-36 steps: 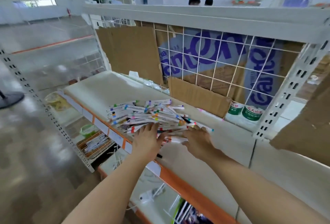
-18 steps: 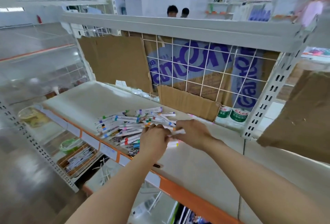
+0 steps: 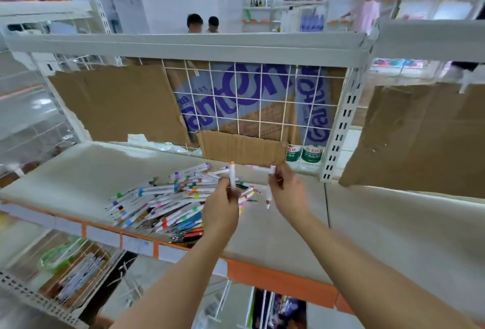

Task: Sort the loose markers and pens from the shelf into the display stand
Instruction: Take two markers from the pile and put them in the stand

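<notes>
Holding markers (image 3: pixel 232 175), both hands (image 3: pixel 223 210).

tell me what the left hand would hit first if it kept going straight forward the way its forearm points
Probably the cardboard flap leaning against the wire grid at the shelf's back. The left hand, gripping a white marker, sits above the marker pile, so it should clear that, though depth is uncertain.

A second ago we had both hands flat on the pile of markers (image 3: pixel 168 200). Now our left hand (image 3: pixel 223 208) has lifted clear with an orange-tipped marker (image 3: pixel 232 175) upright in its grip, and our right hand (image 3: pixel 287 192) has risen beside it, pinching a white marker (image 3: pixel 269 187) above the shelf (image 3: pixel 275 234).
</notes>
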The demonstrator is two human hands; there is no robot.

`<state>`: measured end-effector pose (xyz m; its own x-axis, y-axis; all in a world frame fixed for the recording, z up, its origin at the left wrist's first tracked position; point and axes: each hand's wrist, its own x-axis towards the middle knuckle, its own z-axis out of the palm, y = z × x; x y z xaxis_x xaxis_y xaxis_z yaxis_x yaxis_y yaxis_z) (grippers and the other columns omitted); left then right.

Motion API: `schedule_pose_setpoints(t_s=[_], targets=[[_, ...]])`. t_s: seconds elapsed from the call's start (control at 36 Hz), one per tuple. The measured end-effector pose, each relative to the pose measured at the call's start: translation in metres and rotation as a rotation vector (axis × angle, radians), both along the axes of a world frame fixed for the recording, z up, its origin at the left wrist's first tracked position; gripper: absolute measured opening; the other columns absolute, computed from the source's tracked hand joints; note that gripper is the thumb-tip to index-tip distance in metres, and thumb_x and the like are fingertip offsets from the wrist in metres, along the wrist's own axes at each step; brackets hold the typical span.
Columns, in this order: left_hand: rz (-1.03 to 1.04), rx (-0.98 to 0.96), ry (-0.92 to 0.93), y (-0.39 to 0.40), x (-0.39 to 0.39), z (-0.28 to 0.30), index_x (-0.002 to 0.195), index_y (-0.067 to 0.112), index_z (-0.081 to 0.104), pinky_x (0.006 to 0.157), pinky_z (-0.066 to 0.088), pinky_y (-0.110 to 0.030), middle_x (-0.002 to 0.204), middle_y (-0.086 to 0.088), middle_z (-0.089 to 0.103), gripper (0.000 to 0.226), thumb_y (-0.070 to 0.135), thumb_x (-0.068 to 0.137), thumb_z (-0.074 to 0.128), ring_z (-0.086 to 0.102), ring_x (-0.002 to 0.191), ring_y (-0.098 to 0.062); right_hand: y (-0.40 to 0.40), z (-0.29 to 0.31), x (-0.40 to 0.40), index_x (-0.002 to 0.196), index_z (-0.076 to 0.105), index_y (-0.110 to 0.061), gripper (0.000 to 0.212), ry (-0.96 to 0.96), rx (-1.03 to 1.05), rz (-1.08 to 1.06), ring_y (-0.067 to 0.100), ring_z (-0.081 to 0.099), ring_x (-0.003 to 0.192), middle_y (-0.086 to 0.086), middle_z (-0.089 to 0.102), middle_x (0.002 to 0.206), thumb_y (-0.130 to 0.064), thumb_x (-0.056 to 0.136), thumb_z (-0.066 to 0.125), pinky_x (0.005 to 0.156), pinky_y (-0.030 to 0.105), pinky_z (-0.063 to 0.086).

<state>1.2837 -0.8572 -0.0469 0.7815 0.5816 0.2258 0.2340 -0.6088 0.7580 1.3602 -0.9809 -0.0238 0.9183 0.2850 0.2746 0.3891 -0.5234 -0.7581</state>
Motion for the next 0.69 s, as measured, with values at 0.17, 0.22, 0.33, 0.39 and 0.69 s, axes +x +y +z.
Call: schedule_pose_setpoints(t_s=[0.17,0.22,0.33,0.39,0.69], targets=[[-0.01,-0.039,-0.078,-0.014,0.011,0.001,0.097,0.011,0.057,0.056,0.031,-0.032,0.082,-0.006,0.06,0.02,0.026,0.099,0.044,0.053,0.073,-0.025,-0.054,-0.004,-0.004,0.113,0.046,-0.016,0.017,-0.145,-0.113,-0.213,0.031,0.063,0.075,0.009,0.065,0.09,-0.025,0.1,0.039,0.058,0.042,0.05],[-0.046,-0.027,-0.078,-0.024,0.017,0.001,0.098,0.008,0.06,0.059,0.03,-0.031,0.087,-0.007,0.057,0.024,0.027,0.099,0.045,0.053,0.078,-0.027,-0.074,-0.004,-0.006,0.114,0.044,-0.019,0.018,-0.144,-0.107,-0.259,0.033,0.064,0.074,0.01,0.066,0.098,-0.027,0.1,0.038,0.061,0.047,0.052],[-0.133,-0.029,-0.078,-0.053,0.028,0.003,0.102,0.004,0.064,0.066,0.032,-0.03,0.099,-0.013,0.053,0.025,0.023,0.097,0.049,0.052,0.086,-0.03,-0.121,-0.004,-0.012,0.102,0.043,-0.017,0.01,-0.141,-0.12,-0.36,0.036,0.063,0.069,0.011,0.064,0.081,-0.026,0.098,0.04,0.059,0.047,0.052],[-0.177,-0.026,-0.074,-0.072,0.032,0.004,0.101,0.004,0.065,0.065,0.033,-0.03,0.096,-0.012,0.052,0.025,0.023,0.097,0.05,0.054,0.083,-0.032,-0.145,-0.002,-0.016,0.104,0.045,-0.016,0.009,-0.153,-0.161,-0.416,0.034,0.062,0.07,0.008,0.064,0.077,-0.022,0.097,0.043,0.057,0.039,0.048],[-0.394,0.059,-0.138,-0.191,0.045,0.013,0.103,0.006,0.064,0.062,0.031,-0.029,0.093,-0.012,0.059,0.022,0.022,0.097,0.05,0.056,0.083,-0.032,-0.281,0.009,-0.046,0.11,0.061,-0.017,0.02,-0.233,-0.227,-0.712,0.031,0.061,0.083,0.003,0.065,0.087,-0.021,0.098,0.045,0.059,0.031,0.035]])
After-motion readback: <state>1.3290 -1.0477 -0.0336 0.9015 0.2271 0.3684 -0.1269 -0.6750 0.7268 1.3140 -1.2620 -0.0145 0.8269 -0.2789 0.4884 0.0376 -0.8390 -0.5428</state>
